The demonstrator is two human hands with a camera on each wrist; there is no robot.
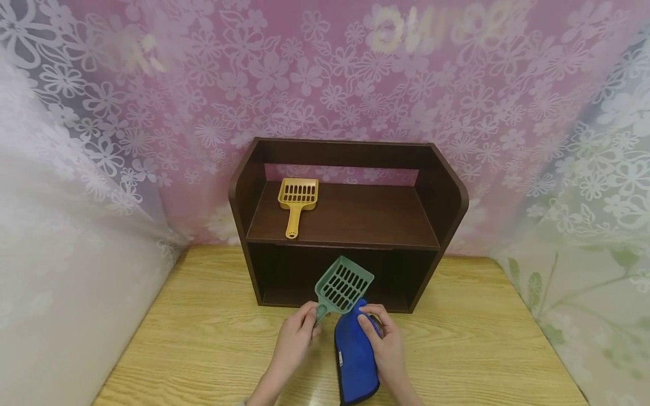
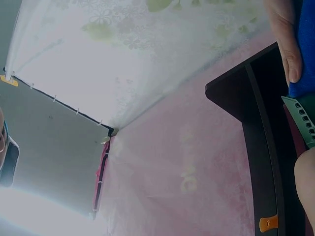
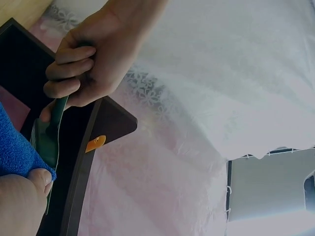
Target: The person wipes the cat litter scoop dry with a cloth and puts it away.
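Observation:
My left hand [image 1: 296, 336] grips a green slotted litter scoop [image 1: 344, 285] by its handle, with the scoop's head raised in front of the shelf. My right hand [image 1: 387, 345] pinches a blue cloth [image 1: 355, 355] with black edging, and the cloth's upper end touches the lower right rim of the scoop. The rest of the cloth hangs down toward the front. In the right wrist view, the left fingers curl round the scoop handle [image 3: 59, 110], and the fuzzy blue cloth [image 3: 15, 147] lies against the scoop's head. A yellow litter scoop [image 1: 298, 200] lies on the upper shelf.
A dark brown two-level shelf [image 1: 355, 217] stands on the wooden table [image 1: 218, 327], just behind the hands. Its lower compartment opens toward me. Floral curtains [image 1: 325, 84] hang behind the table and along both sides.

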